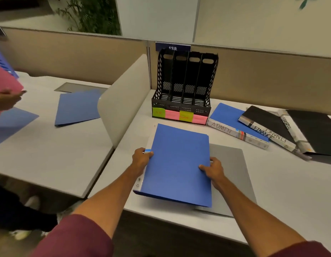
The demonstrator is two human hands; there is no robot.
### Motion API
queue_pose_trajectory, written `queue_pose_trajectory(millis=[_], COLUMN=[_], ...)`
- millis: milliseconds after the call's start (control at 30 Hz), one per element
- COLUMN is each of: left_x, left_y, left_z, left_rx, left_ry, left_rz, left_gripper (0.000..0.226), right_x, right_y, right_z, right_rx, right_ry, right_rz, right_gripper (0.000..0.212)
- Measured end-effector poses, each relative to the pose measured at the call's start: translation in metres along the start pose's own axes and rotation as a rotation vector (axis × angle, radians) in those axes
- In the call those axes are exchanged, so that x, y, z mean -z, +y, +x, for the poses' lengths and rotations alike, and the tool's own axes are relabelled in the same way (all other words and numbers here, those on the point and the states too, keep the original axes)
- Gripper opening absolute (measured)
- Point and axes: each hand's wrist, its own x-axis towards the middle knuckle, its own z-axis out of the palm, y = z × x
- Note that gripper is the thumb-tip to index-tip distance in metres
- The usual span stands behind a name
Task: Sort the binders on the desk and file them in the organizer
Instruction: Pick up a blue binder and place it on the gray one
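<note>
Left hand (142,158) and right hand (214,169) gripped opposite edges of a blue binder (177,164), likely to carry it to the organizer (183,86) at upper centre.

1. The left hand (141,158) grips the white spine edge of a blue binder (176,164), fingers curled round it
2. The right hand (212,168) holds the binder's opposite edge, thumb on the cover
3. The binder is tilted, its near edge raised off the worktop (290,191), partly over a grey mat (233,173)
4. A black four-slot organizer (185,86) stands upright behind it, with green and pink sticky notes (179,115) along its front
5. Right of the organizer lie the blue ADMIN binder (227,119), the black FINANCE binder (266,125) overlapping it, and the black SPORTS binder (313,132)
6. Beyond a white divider (124,101), a blue folder (77,107) lies on the neighbouring desk
</note>
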Motion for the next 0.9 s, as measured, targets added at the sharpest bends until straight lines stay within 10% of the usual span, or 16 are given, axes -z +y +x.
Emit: queue_pose_trajectory(millis=[500, 900], left_x=[0.083, 0.085], left_y=[-0.04, -0.05], left_z=[0.055, 0.067], left_rx=[0.141, 0.002], left_ry=[-0.168, -0.047], left_rz=[0.083, 0.248], left_gripper=[0.044, 0.03], right_x=[-0.097, -0.121], right_y=[-0.015, -0.008], right_z=[-0.009, -0.011], right_rx=[-0.009, 0.011], right_ry=[-0.196, -0.163], right_rz=[-0.106, -0.176], right_gripper=[0.088, 0.054])
